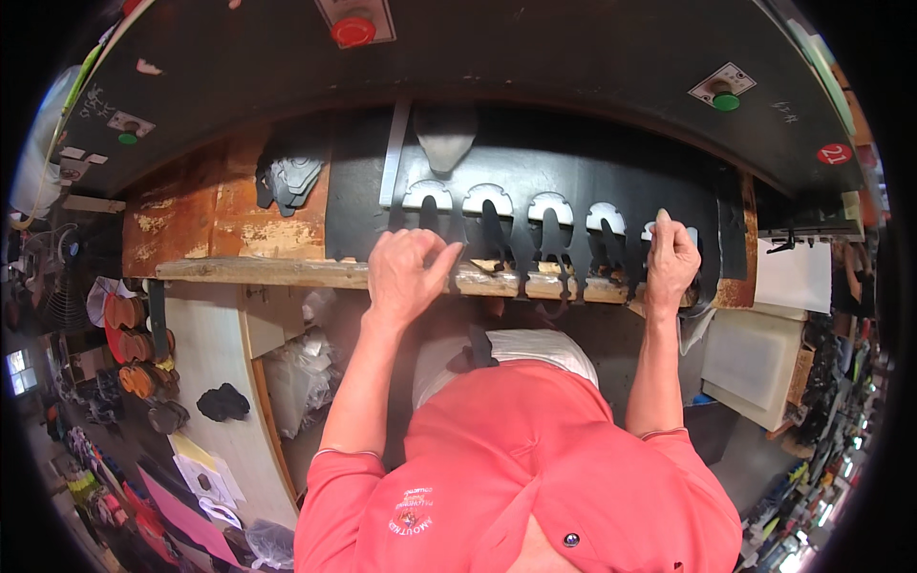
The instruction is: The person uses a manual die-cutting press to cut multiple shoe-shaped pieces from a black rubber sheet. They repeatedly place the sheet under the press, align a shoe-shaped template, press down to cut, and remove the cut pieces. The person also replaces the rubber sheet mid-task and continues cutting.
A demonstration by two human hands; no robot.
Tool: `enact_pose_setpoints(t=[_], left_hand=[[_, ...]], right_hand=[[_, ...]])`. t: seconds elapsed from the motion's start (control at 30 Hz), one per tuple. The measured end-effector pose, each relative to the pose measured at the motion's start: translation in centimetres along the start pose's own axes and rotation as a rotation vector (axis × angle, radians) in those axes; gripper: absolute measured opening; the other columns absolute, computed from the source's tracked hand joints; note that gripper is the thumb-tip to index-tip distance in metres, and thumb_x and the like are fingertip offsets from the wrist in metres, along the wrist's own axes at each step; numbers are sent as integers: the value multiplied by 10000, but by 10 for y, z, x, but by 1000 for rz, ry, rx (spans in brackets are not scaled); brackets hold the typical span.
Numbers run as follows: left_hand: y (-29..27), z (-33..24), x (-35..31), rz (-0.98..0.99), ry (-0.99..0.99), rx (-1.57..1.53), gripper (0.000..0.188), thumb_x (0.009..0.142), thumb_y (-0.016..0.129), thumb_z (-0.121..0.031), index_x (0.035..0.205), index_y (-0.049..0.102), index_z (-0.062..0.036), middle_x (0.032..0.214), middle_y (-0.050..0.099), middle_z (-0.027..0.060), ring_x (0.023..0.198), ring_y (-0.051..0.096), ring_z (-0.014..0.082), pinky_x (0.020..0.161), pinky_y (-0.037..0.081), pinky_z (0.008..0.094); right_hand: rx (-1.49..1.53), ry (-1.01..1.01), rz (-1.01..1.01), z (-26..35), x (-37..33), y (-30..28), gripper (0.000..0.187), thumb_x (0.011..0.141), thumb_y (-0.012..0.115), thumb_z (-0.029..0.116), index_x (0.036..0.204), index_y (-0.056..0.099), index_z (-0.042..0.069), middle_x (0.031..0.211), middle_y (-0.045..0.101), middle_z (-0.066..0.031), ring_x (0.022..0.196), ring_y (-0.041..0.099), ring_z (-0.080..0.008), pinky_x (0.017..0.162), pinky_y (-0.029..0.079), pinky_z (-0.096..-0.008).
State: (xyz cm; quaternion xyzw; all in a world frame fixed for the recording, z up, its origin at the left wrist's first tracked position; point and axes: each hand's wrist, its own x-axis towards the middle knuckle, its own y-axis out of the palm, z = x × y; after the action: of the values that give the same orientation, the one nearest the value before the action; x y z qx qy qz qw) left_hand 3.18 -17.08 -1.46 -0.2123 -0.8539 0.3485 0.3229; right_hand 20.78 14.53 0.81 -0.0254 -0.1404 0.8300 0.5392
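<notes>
A black sheet [522,250] with a row of several arched cut-outs lies along the front of the dark work surface [358,210]. Its narrow strips hang over the wooden front edge. White curved shapes [550,206] show at the tops of the cut-outs. At the sheet's left end my left hand [406,275] is closed, fingers curled and thumb toward the strip. My right hand [672,263] pinches the sheet near its right end, fingertips pointing up. Behind the row lies a blurred, pale grey tapered shape [446,143]; its kind is unclear.
Grey and black cut pieces [289,181] are piled on the worn wooden board [229,196] at left. A dark machine beam [535,57] spans the far side, with a red button [353,31] and green buttons [725,100]. A white container [759,368] stands at right.
</notes>
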Motion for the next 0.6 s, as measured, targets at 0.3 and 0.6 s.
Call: enact_pose_setpoints(t=[0.3,0.6], left_hand=[[-18,17,19,11,-388,-435,63,920,783,-62,889,737,-32,833,738,98,775,716,291,757,548,405],[19,70,79,-100,-41,-142,507,945,618,106,1442,604,4,1333,697,219,1305,635,410,1094,517,464]], right_hand=[[-308,-449,561,58,-10,220,752,874,842,343,1457,590,-59,1487,585,-287,1368,591,-407,1158,472,-479],[-395,-446,459,57,-31,263,802,765,855,219,1471,580,-44,1564,381,-433,1444,439,-558,1201,415,-532]])
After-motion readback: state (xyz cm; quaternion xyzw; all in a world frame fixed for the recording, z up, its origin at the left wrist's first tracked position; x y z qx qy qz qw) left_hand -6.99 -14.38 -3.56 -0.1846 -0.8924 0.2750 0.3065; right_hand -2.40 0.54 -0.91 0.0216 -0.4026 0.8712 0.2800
